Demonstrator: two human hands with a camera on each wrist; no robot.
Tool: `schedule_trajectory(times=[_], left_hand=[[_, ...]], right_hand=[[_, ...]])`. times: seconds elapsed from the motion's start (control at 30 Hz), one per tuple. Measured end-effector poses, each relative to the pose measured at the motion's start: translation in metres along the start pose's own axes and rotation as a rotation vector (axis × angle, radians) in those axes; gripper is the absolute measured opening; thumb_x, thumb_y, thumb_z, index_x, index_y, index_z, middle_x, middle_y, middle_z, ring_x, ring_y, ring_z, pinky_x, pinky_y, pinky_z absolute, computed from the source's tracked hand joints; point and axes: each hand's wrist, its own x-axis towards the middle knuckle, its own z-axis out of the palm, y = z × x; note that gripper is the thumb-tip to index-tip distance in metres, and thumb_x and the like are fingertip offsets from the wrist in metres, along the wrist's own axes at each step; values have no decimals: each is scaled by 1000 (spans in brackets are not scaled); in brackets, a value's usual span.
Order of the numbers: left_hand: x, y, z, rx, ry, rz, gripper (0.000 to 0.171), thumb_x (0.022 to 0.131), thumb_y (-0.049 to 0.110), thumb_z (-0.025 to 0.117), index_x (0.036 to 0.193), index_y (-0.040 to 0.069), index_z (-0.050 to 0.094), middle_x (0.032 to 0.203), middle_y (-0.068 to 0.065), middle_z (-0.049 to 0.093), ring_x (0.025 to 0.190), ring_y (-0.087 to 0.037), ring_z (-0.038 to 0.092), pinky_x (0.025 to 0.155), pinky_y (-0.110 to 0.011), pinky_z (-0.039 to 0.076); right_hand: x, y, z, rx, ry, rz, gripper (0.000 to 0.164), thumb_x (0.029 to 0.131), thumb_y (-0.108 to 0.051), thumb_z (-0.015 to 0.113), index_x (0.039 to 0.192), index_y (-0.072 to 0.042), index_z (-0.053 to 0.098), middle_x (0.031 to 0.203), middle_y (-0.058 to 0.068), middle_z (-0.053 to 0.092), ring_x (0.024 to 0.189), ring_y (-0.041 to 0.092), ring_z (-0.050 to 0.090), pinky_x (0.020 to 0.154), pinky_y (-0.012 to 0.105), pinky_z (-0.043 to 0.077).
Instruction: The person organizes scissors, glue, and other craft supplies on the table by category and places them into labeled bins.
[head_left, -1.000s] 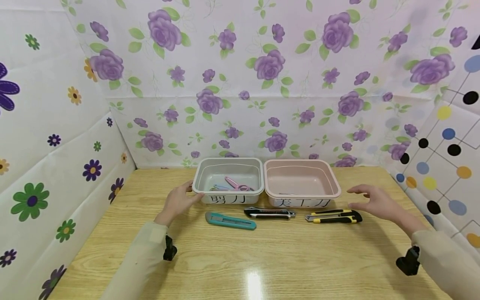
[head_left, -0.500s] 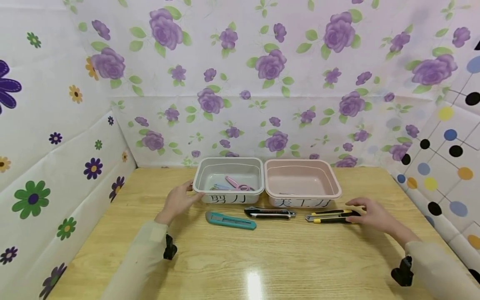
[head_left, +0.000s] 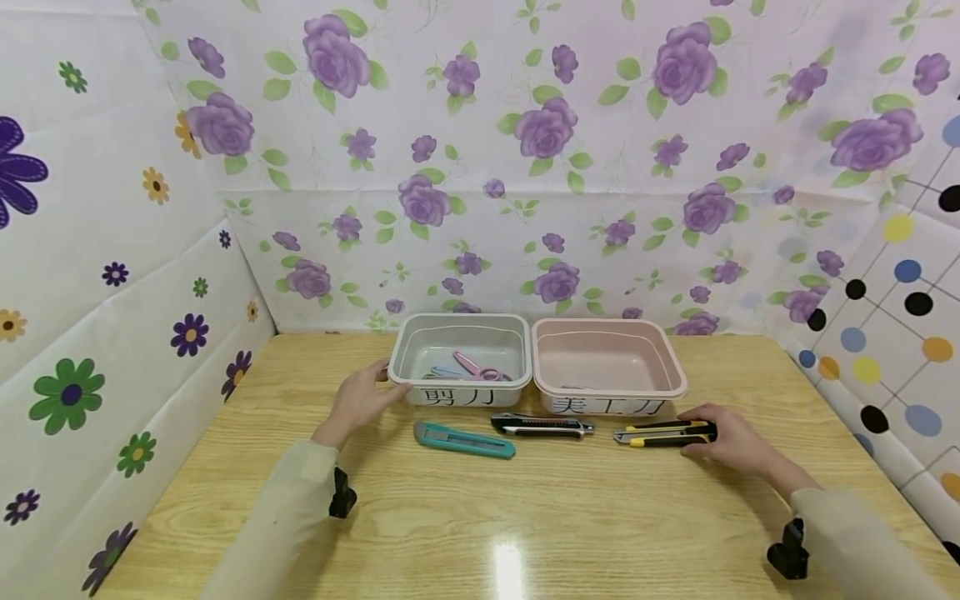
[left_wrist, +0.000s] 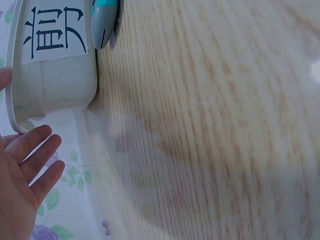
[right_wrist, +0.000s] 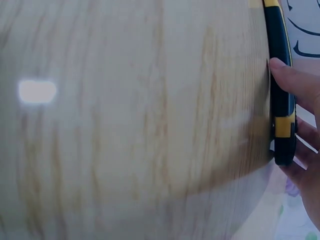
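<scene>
My right hand (head_left: 731,439) grips the handle end of a yellow and black utility knife (head_left: 660,433), thumb along the near side and fingers behind, as the right wrist view shows; the knife (right_wrist: 280,75) lies close over the table. At the left corner of a grey plastic basket (head_left: 461,393), my left hand (head_left: 358,403) holds the rim, thumb at the front and fingers at the side. In the left wrist view those fingers (left_wrist: 42,145) are spread and nearly straight. A teal utility knife (head_left: 465,440) and a black and white utility knife (head_left: 542,427) lie before the baskets.
Pink scissors (head_left: 480,368) and other small items lie in the grey basket. Beside it stands a pink basket (head_left: 609,393), also labelled, with little of its contents showing. Flowered cloth (head_left: 480,208) walls the wooden table (head_left: 420,517) at the back.
My right hand has come down and leftward onto the yellow and black utility knife and taken hold of its end. The left hand stays at the grey basket.
</scene>
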Motion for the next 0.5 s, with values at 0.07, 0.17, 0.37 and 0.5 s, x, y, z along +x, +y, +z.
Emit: schedule_trajectory(times=[0.07, 0.17, 0.37, 0.5], left_hand=[[0, 1, 0, 0, 1, 2, 63, 84, 42, 61, 129, 0, 47, 113, -21, 60, 102, -36, 58, 86, -53, 43], [-1, 2, -1, 5, -1, 2, 64, 84, 43, 61, 129, -1, 47, 113, -22, 60, 102, -36, 58, 86, -53, 43], [-1, 2, -1, 5, -10, -13, 66, 84, 45, 60, 130, 0, 46, 114, -22, 59, 104, -37, 57, 87, -54, 42], [-1, 1, -1, 3, -11, -23, 67, 84, 46, 60, 131, 1, 45, 115, -21, 59, 105, -37, 56, 87, -54, 42]], right_hand=[[0, 0, 2, -6, 1, -6, 49, 70, -23, 78, 108, 2, 62, 105, 15, 61, 100, 36, 55, 83, 51, 43], [-1, 1, 4, -16, 13, -19, 46, 70, -21, 78, 107, 1, 63, 103, 12, 62, 98, 34, 56, 82, 49, 44], [-3, 1, 6, -37, 54, -49, 42, 68, -21, 79, 103, -1, 65, 98, 6, 62, 92, 28, 57, 78, 43, 45], [-5, -3, 4, -34, 69, -56, 39, 69, -21, 79, 101, -4, 65, 96, 4, 61, 91, 29, 57, 76, 45, 45]])
